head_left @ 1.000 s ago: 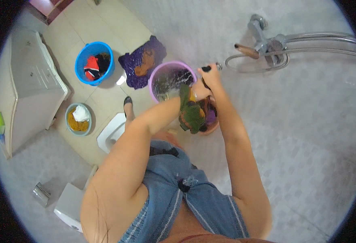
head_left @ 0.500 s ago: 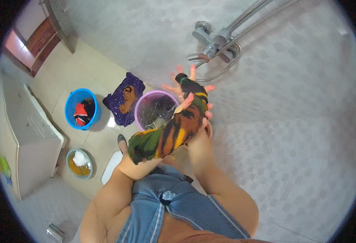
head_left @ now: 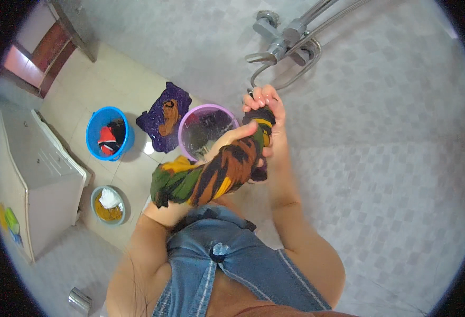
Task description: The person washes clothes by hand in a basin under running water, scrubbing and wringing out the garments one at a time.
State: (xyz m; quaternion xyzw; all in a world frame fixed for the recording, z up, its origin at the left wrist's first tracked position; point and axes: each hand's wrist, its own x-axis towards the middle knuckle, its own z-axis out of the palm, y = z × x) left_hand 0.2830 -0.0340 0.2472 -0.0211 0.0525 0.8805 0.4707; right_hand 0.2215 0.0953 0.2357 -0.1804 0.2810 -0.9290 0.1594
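A wet-looking twisted cloth [head_left: 227,174] in green, brown, yellow and black camouflage hangs in front of me, held in both hands. My left hand [head_left: 231,140] wraps round its middle from below, the thumb along the upper side and fingertips showing on the right. At the far end, my right hand [head_left: 268,101] is closed over the dark, bunched tip. The cloth's loose near end drapes over my left forearm. Just beyond stands a purple-rimmed basin [head_left: 210,107] of murky water with something pale in it, partly hidden by my left hand.
Left of the basin, a dark purple cloth [head_left: 156,119] with a brown patch lies on the tiles. A blue bucket [head_left: 89,134] holds red and black clothes; nearer stands a small basin [head_left: 109,223] with yellow and white items. A shower mixer [head_left: 277,47] with hose is on the wall.
My right hand has moved from the cloth's middle to its far end, and its spread fingers have closed round the tip. The cloth's near end has shifted slightly left.
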